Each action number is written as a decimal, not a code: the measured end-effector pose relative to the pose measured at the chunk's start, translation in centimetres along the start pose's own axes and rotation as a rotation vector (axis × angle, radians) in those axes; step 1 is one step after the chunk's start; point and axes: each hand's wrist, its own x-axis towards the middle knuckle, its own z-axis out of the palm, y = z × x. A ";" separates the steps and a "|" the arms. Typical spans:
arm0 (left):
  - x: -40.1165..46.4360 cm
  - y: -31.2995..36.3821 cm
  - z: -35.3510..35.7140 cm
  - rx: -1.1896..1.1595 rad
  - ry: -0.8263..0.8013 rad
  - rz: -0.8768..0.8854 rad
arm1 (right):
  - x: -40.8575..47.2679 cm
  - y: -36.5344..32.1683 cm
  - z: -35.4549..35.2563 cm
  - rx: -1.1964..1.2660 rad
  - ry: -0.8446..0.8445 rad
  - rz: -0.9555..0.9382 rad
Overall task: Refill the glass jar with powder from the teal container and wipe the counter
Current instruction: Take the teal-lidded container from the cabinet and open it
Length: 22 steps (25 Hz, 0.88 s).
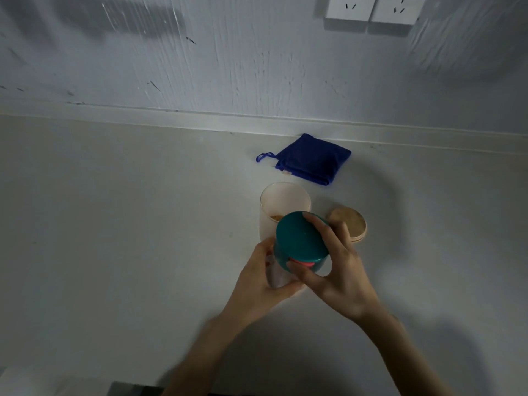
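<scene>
The teal container is held over the counter, its teal lid facing me and a pink band showing under the lid. My left hand grips its body from the left. My right hand wraps the lid, fingers over the top and thumb at the lower rim. Just behind it stands the glass jar, open, with a little brown powder at the bottom. The jar's round wooden lid lies flat to its right. A folded blue cloth lies by the wall.
The pale counter runs left and right of the objects. The wall's base strip runs along the back. Two white wall sockets sit at the top right. A dark edge shows at the bottom near me.
</scene>
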 end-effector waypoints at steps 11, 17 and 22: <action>0.5 -1.4 -0.4 0.030 -0.045 0.052 | -0.5 -0.2 1.1 -0.088 0.059 -0.011; 0.7 -1.7 -0.4 -0.028 -0.057 0.028 | -0.6 0.3 0.3 0.038 -0.043 -0.048; 0.7 -1.7 -0.5 0.027 -0.046 0.047 | -0.5 0.3 0.3 0.044 -0.021 -0.053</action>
